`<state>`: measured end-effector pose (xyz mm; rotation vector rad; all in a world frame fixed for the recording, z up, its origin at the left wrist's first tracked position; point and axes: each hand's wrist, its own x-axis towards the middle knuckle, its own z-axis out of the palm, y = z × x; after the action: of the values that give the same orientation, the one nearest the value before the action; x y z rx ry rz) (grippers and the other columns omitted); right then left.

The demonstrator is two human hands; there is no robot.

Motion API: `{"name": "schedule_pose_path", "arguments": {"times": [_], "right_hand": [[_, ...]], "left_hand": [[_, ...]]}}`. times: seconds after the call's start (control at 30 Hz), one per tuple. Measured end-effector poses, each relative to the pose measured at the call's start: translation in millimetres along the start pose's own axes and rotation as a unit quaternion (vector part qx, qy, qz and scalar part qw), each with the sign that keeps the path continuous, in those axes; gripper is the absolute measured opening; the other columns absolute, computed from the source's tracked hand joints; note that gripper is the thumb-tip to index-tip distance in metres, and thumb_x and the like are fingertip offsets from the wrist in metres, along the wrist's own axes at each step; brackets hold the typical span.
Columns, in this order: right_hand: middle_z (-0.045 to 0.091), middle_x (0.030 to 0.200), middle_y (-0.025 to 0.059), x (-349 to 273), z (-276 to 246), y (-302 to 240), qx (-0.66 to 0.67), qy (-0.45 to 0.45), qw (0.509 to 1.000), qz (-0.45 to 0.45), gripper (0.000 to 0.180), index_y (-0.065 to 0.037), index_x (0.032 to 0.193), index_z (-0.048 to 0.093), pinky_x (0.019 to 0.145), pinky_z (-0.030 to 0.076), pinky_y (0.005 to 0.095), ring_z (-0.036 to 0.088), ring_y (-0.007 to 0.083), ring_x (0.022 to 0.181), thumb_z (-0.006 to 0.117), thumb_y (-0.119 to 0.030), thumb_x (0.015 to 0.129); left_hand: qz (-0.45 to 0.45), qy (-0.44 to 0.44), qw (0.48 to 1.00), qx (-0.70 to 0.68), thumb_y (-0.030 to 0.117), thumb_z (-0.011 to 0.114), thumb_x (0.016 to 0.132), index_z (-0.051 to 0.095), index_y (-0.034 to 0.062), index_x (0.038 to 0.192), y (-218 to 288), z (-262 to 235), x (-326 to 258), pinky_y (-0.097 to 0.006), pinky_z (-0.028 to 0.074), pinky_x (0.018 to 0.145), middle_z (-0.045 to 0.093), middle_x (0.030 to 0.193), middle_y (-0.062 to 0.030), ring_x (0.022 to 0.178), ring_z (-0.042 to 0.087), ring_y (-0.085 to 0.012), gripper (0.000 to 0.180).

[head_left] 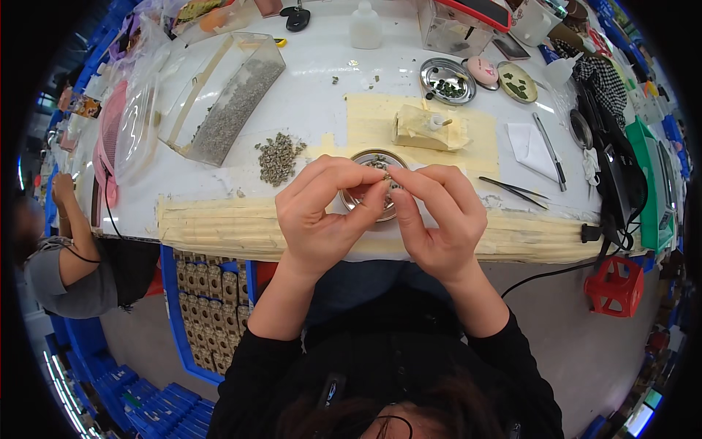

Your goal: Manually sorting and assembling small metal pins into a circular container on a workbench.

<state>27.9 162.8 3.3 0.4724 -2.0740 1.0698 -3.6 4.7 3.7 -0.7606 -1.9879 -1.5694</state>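
Dish (375, 151) of small pieces (379, 162)

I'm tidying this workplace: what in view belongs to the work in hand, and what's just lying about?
Likely in use:
round dish beneath the left hand and right hand
pile of small grey pieces
clear bin of similar pieces

Probably just lying about:
black key fob
red plastic stool

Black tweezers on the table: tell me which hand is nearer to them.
Right. The right hand is just left of the black tweezers, not touching them; the left hand is farther off to the left, on the right hand's other side.
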Motion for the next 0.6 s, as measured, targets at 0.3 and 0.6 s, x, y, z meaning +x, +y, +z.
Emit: {"name": "schedule_pose_path", "arguments": {"times": [0.3,0.6], "right_hand": [[0.065,0.085,0.0076,3.3,-11.6,0.7,0.38,-0.084,0.864,0.32,0.018,0.002,0.106,0.071,0.067,0.049,0.0252,0.062,0.012,0.076,0.067,-0.004,0.089],[0.063,0.087,0.0061,-1.6,-1.7,1.0,0.052,-0.05,0.997,0.012,0.035,-0.003,0.115,0.071,0.059,0.048,0.0282,0.06,0.0186,0.067,0.075,-0.009,0.081]], "left_hand": [[0.038,-0.007,0.998,0.04,-0.005,0.078,0.073,0.072,0.0011,0.088,0.5,2.9,0.1,-0.026,0.05,0.059,0.068,0.08,-0.0073,0.069,0.064,-0.0157,0.017],[-0.015,0.017,0.998,0.055,-0.005,0.078,0.072,0.07,0.0006,0.086,-0.5,7.6,-2.2,-0.025,0.05,0.057,0.067,0.079,-0.0061,0.065,0.062,-0.0126,0.017]]}}
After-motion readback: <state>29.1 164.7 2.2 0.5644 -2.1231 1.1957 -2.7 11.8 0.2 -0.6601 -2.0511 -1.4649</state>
